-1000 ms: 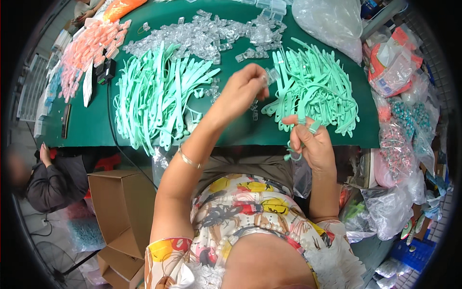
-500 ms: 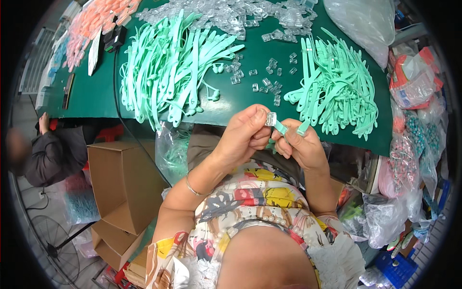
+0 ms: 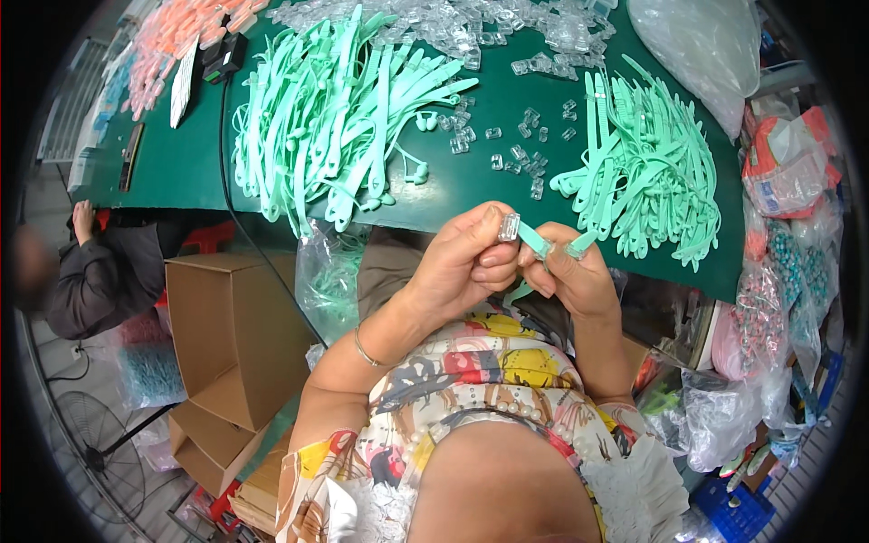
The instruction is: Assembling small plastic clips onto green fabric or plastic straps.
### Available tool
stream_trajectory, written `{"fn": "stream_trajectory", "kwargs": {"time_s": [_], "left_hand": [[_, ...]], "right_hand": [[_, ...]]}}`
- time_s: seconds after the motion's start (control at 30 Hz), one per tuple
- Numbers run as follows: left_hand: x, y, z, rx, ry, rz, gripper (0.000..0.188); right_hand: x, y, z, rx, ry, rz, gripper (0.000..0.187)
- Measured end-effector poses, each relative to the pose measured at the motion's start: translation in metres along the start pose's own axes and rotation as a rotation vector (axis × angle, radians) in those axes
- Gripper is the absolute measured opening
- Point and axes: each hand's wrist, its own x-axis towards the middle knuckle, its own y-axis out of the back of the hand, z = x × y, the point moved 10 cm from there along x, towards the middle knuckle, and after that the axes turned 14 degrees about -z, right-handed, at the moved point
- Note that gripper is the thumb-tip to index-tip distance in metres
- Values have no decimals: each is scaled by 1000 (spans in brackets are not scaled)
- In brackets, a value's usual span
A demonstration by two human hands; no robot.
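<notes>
Between thumb and finger my left hand (image 3: 471, 258) pinches a small clear plastic buckle (image 3: 510, 227). A mint-green strap (image 3: 534, 241) runs from the buckle to my right hand (image 3: 577, 276), whose thumb and fingers grip it; one end of the strap sticks up past the thumb. Both hands are close together just off the table's near edge. Beyond them on the table, several loose clear buckles (image 3: 536, 166) lie scattered. To their left spreads a large heap of mint-green straps (image 3: 317, 127), and a second heap of such straps (image 3: 647, 172) lies on the right.
A green table (image 3: 434, 192) bears a pile of clear buckles (image 3: 471, 32) at the back and orange pieces (image 3: 195, 32) at the far left. A black cable (image 3: 224, 172) hangs over the edge. Cardboard boxes (image 3: 213, 344) stand at left, near another person's sleeve (image 3: 109, 290). Plastic bags crowd the right.
The view has shifted slightly, so the table's contents appear a little to the right. More of the strap shows between the buckle and my right hand. Both hands keep their grips.
</notes>
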Motion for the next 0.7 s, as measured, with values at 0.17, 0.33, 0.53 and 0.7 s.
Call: {"fn": "stream_trajectory", "kwargs": {"time_s": [0.17, 0.33, 0.53, 0.7], "left_hand": [[0, 0, 0, 51, 27, -6, 26], [-1, 4, 1, 258, 98, 67, 25], [-5, 7, 25, 706, 40, 182, 19], [-8, 0, 38, 1218, 45, 204, 17]], "right_hand": [[0, 2, 1, -69, -90, 42, 24], [3, 3, -4, -200, -92, 0, 22], [-4, -1, -50, -984, 196, 352, 8], [-7, -7, -56, -1162, 156, 419, 3]]}}
